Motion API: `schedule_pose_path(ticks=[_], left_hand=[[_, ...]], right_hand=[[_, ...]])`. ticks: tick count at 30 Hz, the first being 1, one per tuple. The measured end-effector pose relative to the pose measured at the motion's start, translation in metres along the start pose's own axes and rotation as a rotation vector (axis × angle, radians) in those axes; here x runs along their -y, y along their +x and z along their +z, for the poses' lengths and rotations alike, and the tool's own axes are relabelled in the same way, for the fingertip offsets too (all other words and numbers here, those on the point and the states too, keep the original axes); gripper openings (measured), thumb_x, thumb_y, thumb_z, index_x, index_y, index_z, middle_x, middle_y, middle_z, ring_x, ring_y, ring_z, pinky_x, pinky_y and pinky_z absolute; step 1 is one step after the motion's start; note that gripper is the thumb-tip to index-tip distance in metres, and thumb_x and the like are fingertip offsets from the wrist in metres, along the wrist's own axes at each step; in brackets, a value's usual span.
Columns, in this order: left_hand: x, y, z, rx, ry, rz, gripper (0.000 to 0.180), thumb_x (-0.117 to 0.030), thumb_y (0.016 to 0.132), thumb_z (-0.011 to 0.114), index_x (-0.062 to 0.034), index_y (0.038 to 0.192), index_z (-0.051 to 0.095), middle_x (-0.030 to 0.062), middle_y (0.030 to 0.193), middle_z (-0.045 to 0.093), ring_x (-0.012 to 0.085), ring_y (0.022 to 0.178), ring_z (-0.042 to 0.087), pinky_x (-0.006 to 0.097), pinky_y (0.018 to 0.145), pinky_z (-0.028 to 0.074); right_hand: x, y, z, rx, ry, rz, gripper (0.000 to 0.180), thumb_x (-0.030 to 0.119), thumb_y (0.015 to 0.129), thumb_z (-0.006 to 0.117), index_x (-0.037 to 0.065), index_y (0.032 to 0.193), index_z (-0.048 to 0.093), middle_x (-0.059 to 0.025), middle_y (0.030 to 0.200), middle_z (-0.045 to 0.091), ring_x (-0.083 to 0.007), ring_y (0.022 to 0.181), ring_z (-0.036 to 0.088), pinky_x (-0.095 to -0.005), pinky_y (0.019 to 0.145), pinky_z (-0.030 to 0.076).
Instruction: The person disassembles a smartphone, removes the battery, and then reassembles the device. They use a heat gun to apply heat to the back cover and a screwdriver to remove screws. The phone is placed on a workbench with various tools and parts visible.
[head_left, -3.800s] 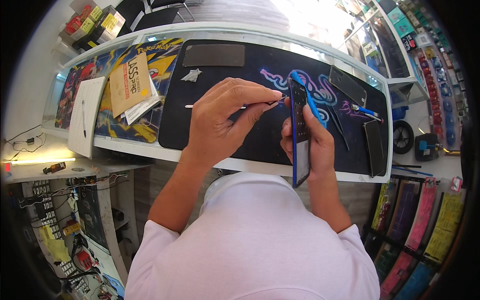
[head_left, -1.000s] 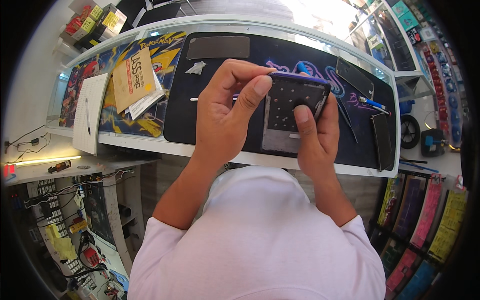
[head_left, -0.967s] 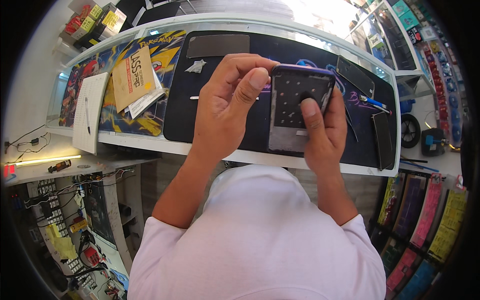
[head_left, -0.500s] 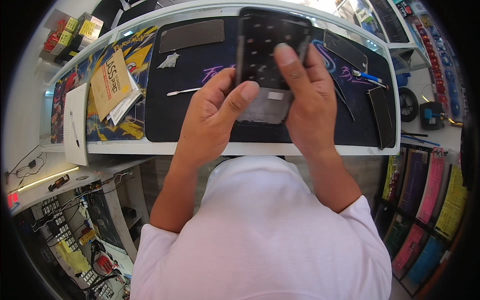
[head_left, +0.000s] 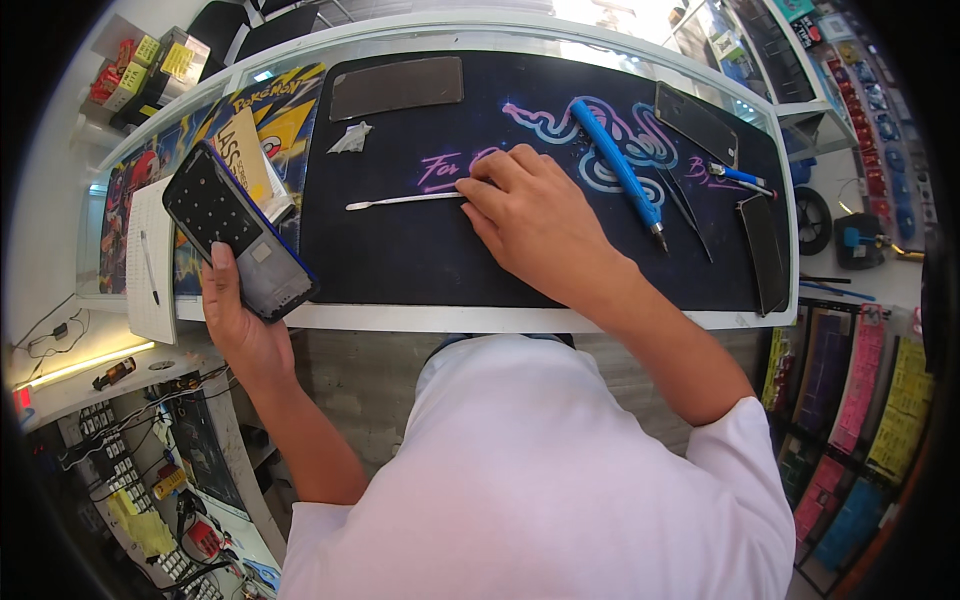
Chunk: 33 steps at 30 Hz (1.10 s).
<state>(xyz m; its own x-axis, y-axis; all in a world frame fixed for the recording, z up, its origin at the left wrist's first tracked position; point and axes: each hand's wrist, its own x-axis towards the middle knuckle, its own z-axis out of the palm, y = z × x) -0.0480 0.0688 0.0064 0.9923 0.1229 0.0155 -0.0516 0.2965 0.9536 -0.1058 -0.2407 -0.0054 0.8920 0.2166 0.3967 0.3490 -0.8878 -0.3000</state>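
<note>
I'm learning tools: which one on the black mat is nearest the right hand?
The thin silver tool: its end reaches the right hand; the others, like the blue screwdriver, lie farther right.

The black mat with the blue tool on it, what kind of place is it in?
Probably a phone repair shop: the left hand holds a black, blue-edged phone frame, and a slim blue metal-tipped screwdriver-like tool and a thin dark rectangular panel lie on the black mat.
</note>
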Motion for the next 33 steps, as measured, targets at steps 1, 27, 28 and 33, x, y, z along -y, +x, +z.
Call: schedule_pose_path(ticks=[1,27,28,33], left_hand=[[0.002,-0.002,-0.002,0.024,-0.013,0.038,0.039,-0.03,0.111,0.063,-0.0019,0.138,0.059,0.0078,0.117,0.071,0.0185,0.104,0.072,0.037,0.091,0.06],[0.025,-0.005,0.107,0.786,0.716,0.661,0.041,-0.006,0.092,0.076,-0.0061,0.133,0.075,0.0028,0.133,0.073,0.0178,0.104,0.064,0.032,0.096,0.049],[0.025,-0.005,0.113,0.895,0.813,0.815,0.045,-0.004,0.088,0.077,-0.0083,0.133,0.075,0.0018,0.136,0.073,0.0186,0.102,0.064,0.032,0.095,0.049],[0.034,-0.018,0.135,1.1,0.951,1.046,0.066,-0.001,0.075,0.079,-0.017,0.138,0.073,-0.0026,0.138,0.073,0.0224,0.107,0.064,0.035,0.092,0.049]], right_hand=[[0.003,0.005,0.005,0.031,-0.027,0.005,0.017,0.012,0.093,0.076,0.003,0.107,0.076,-0.0085,0.108,0.068,-0.0261,0.103,0.063,-0.0393,0.094,0.052],[-0.072,-0.161,-0.124,-0.577,0.251,1.12,0.016,0.01,0.103,0.072,0.002,0.116,0.077,-0.0037,0.099,0.076,-0.0069,0.086,0.067,-0.0244,0.076,0.052],[-0.075,-0.168,-0.122,-0.523,0.214,1.048,0.016,0.01,0.103,0.072,0.001,0.116,0.077,-0.0036,0.099,0.076,-0.0068,0.085,0.067,-0.0243,0.076,0.052],[-0.083,-0.175,-0.115,-0.375,-0.177,0.798,0.016,0.009,0.098,0.075,0.003,0.113,0.077,-0.0064,0.1,0.074,-0.0183,0.089,0.067,-0.032,0.079,0.053]])
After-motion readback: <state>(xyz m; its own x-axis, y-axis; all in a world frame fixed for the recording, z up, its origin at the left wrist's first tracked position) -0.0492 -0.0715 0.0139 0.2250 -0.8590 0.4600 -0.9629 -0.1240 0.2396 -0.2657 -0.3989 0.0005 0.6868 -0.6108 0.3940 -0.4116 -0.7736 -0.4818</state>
